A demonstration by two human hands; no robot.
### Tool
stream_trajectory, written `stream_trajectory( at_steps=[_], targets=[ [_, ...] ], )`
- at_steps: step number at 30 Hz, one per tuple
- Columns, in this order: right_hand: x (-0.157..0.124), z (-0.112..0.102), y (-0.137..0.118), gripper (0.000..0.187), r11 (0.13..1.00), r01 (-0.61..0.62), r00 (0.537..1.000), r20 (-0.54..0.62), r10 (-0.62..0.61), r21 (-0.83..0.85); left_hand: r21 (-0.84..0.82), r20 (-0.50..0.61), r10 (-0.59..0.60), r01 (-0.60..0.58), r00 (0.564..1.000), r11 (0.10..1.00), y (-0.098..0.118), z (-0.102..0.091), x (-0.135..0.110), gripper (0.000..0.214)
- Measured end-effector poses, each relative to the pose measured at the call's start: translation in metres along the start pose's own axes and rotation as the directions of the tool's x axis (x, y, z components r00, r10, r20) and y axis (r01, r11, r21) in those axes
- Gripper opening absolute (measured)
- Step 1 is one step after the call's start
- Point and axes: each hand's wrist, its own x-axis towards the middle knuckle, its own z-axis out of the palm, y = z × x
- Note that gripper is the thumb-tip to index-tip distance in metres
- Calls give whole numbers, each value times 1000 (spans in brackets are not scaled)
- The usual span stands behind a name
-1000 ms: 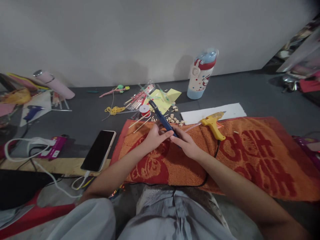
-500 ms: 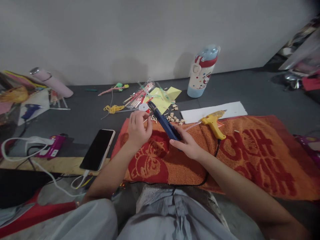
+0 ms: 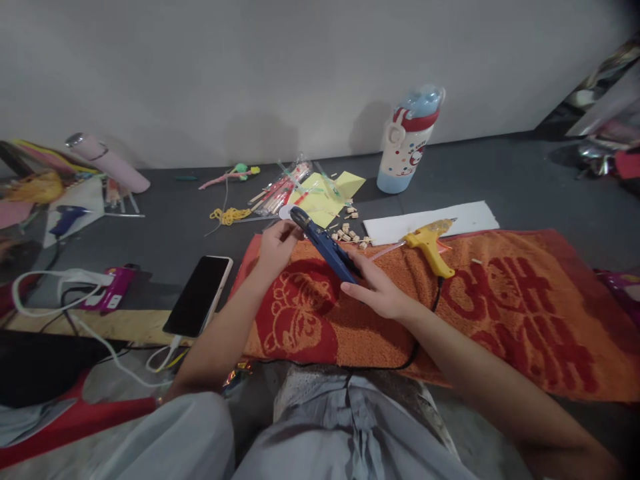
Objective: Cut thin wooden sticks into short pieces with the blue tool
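My right hand [image 3: 377, 290] grips a long dark blue tool [image 3: 323, 243] by its near end, its tip pointing up and left. My left hand [image 3: 275, 243] reaches forward to the far edge of the orange and red towel [image 3: 500, 300], fingers curled near the tool's tip and a white and red spool [image 3: 286, 212]. What the left fingers hold, if anything, is hidden. Small wooden pieces [image 3: 347, 233] and thin sticks lie just beyond the tool.
A yellow glue gun [image 3: 430, 243] lies on the towel with its cord, beside a white sheet [image 3: 430, 223]. A water bottle [image 3: 409, 140] stands by the wall. A phone [image 3: 199, 295] lies at left, with cables, a purple item [image 3: 107, 287] and craft clutter.
My left hand left the blue tool, lifted, then reached forward to the towel's far edge near the spool. The right hand kept its hold on the tool, which tilted a little.
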Motion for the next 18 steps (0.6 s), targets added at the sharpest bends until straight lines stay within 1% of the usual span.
stream_trajectory(
  at_steps=[3,6,8,13,18],
  targets=[
    [0,0,2,67,1000,-21,1000,-3,21,9,-166,34,-94,99,995,981,1,1,2,48],
    [-1,1,4,66,999,-32,999,-10,32,9,-235,105,-175,196,979,952,1,0,4,52],
    [-1,1,5,65,1000,-30,999,-14,30,4,-264,135,-209,238,969,935,1,-1,5,52],
    [-1,0,3,63,1000,-6,1000,14,7,-14,-344,198,-219,277,955,897,-6,-6,8,48],
    [0,-1,-1,63,998,6,1000,10,-5,-64,-363,217,-224,291,950,885,-10,-9,10,44]
  ],
)
